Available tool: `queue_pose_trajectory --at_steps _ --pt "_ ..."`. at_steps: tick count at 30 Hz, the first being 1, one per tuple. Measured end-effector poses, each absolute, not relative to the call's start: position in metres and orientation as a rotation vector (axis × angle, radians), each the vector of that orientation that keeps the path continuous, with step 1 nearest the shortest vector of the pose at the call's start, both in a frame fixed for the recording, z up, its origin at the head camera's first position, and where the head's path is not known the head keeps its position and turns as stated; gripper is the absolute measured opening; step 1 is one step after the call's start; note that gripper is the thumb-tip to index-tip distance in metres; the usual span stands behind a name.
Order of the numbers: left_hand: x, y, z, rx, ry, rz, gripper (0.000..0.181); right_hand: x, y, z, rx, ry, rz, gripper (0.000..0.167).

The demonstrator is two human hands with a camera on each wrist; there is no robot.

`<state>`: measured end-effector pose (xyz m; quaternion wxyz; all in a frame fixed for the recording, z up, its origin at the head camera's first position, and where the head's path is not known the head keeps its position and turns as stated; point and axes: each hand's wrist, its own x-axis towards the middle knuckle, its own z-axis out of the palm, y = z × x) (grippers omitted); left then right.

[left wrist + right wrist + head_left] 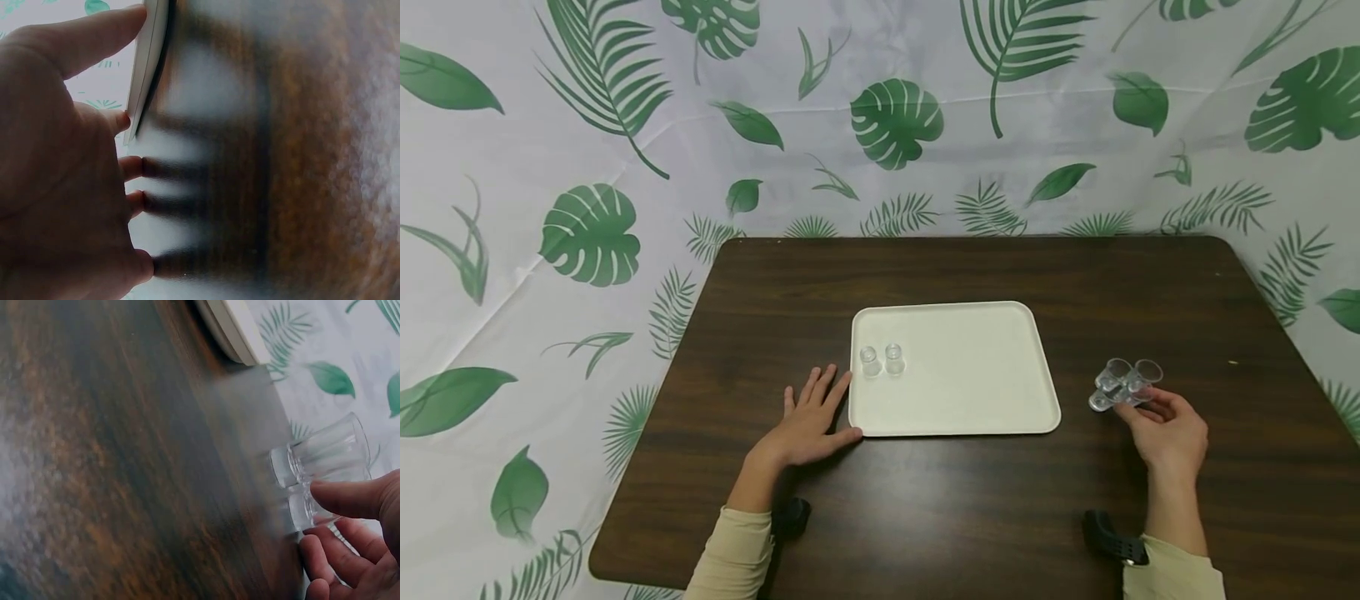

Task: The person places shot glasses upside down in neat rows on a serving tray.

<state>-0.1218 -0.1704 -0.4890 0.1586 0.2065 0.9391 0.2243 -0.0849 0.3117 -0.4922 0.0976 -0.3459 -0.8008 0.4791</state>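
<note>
Pale sleeves (733,554) lie nearest the camera; farther off, leaf-print cloth (820,92) hangs behind a dark wood-grain table (925,508). On it lies a cream tray (970,367), between both hands and seemingly within easy reach of either. The left hand (807,432) is spread wide, thumb touching the tray's near-left corner, perhaps to steady it. Well right of the tray, the right hand (1171,432) pinches small clear glasses (1146,375), at least two bunched together, probably since one grip spans them; I cannot tell the exact count. Two tray glasses (894,360) sit side by side near the left rim
</note>
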Motion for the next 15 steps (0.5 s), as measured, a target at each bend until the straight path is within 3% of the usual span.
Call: queue_pose_trajectory --at_steps 15 --pt "-0.125 -0.174 -0.502 0.574 2.690 0.619 0.091 -0.076 0.310 -0.490 -1.012 -2.383 1.396 0.037"
